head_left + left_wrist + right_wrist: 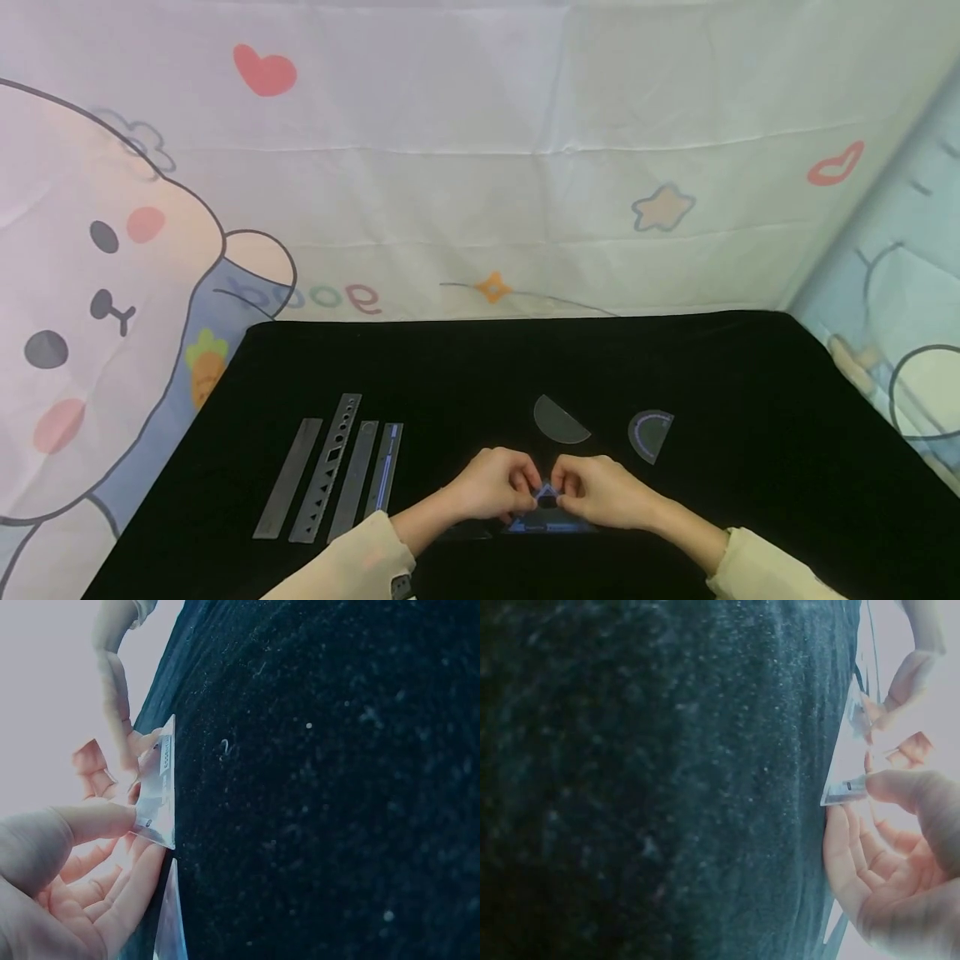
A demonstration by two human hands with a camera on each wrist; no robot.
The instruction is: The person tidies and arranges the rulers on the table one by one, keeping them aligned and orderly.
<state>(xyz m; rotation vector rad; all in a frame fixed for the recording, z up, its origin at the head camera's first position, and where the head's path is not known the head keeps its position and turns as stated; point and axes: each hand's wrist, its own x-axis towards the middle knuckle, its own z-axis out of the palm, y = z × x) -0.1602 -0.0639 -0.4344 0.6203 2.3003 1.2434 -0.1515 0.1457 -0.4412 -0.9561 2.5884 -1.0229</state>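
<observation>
A clear set square [551, 526] with blue markings is between my two hands, near the front of the black table. My left hand [495, 485] pinches its left side between thumb and fingers. On the opposite side my right hand [606, 492] pinches it likewise. In the left wrist view the set square [159, 791] is tilted up, its long edge close to the cloth. The right wrist view shows the same set square [846, 769] under my right thumb. A second clear set square [468, 531] lies beside it, partly hidden by my left hand.
Left of my hands lie several rulers: a plain one [288, 479], a stencil ruler [324, 479], a narrow one [354, 479] and one with a blue stripe [385, 467]. Beyond my hands lie a clear protractor [559, 422] and a blue-marked protractor [649, 435]. A printed cloth hangs behind.
</observation>
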